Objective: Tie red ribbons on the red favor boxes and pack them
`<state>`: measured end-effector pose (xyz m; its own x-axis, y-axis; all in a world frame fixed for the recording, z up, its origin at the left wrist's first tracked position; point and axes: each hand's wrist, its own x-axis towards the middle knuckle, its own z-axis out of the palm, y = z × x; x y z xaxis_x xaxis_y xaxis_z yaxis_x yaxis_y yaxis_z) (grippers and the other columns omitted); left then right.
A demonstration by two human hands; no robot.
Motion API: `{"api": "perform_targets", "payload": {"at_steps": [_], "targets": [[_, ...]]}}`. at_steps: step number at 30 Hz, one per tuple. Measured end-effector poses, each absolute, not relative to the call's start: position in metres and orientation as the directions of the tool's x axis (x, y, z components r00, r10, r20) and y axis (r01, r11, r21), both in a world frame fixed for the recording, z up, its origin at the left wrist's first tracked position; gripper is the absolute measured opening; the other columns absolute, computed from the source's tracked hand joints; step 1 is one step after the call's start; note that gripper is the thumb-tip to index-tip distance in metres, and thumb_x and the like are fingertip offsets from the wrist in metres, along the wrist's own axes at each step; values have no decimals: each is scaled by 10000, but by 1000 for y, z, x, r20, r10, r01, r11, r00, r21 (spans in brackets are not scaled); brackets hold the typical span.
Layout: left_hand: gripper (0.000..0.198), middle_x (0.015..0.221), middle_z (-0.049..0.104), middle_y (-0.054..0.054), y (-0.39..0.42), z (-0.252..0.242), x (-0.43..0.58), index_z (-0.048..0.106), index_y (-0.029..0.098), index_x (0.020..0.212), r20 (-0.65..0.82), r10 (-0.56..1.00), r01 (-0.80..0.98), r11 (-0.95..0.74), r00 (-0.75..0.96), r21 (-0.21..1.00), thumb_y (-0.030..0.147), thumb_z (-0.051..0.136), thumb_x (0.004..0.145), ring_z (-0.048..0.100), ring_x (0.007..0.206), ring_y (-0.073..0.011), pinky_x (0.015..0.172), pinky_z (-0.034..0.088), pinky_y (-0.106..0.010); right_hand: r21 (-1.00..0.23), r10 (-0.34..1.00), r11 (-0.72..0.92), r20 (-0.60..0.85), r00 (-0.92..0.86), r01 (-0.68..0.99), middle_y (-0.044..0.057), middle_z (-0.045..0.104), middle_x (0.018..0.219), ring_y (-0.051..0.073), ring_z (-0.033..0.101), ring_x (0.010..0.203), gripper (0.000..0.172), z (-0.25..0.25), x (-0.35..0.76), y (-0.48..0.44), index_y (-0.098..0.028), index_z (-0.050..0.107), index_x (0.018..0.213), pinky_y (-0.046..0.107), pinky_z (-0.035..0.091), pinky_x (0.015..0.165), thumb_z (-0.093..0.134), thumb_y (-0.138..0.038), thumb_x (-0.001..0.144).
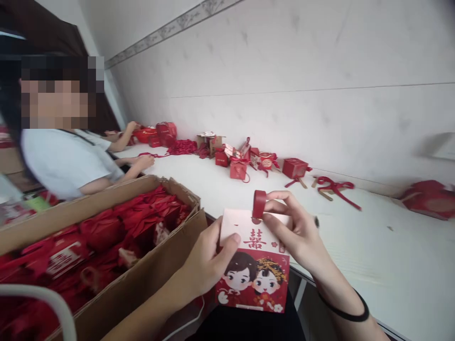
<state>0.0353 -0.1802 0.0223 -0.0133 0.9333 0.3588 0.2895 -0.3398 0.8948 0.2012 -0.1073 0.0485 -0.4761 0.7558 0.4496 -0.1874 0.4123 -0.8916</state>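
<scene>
I hold a small pink and red gift box (254, 265) printed with a cartoon couple, upright in front of me. My left hand (208, 263) grips its left side, thumb on the front face. My right hand (295, 227) pinches a red ribbon loop (259, 203) at the box's top edge, fingers closed on it. A black band sits on my right wrist (350, 312).
A large cardboard carton (149, 274) full of red wrapped boxes stands at my left. Several red gift boxes (294, 167) and loose ribbons (336, 188) lie along the white table (391, 265) by the wall. Another person in a white shirt (64, 161) works at the far left.
</scene>
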Motion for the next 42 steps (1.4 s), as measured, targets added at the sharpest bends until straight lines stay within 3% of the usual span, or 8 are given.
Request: {"api": "perform_targets", "payload": {"at_steps": [3,7,10,13,16,23,42], "targets": [[367,1131,624,-74,-204,14,30,467,200,1212,331,943,292,-321,14,901,313,496,864,613,983,-219,850,503,-324,-833,750,541,540,-381,-115,3,604,772,83,469,448,128,43,191,-118,-240,491,879,187,310,328,594,-298,829],[576,1153,607,-94,-235,0,21,432,175,1226,223,975,271,-214,-5,939,344,656,723,591,1025,-264,887,488,-377,-835,755,543,531,-385,-87,3,594,687,92,449,427,235,40,177,-124,-224,433,697,196,269,309,631,-302,798],[526,1122,628,-84,-255,-5,11,454,177,1188,158,984,264,-133,-78,955,319,650,722,603,1001,-268,874,492,-379,-918,747,379,376,-549,-114,-4,582,670,72,407,381,263,39,160,-126,-217,432,714,181,279,300,645,-353,788],[502,1116,636,-77,-271,-8,1,434,183,1208,146,980,207,-116,-135,971,296,621,756,618,975,-258,849,507,-368,-978,693,147,209,-689,-149,-1,577,717,89,480,444,307,38,141,-131,-215,415,751,178,371,356,655,-403,778],[505,1159,617,-92,-282,-12,-9,405,173,1240,149,976,126,-129,-162,984,297,600,792,618,985,-251,845,516,-357,-987,625,32,145,-767,-160,-11,570,751,95,507,506,323,40,125,-138,-216,391,761,179,408,410,653,-403,784],[480,1174,615,-88,-291,-18,-19,405,188,1236,196,964,111,-178,-180,978,296,599,810,620,994,-235,840,523,-319,-975,590,77,215,-778,-211,-37,518,749,56,411,508,254,45,109,-148,-205,402,757,158,344,423,612,-331,821],[475,1156,621,-99,-290,-26,-17,406,179,1232,193,964,37,-189,-181,981,274,602,810,628,983,-247,847,528,-346,-973,552,65,222,-804,-224,-39,526,758,60,453,533,221,46,108,-147,-206,388,756,176,351,461,583,-264,842]]}}
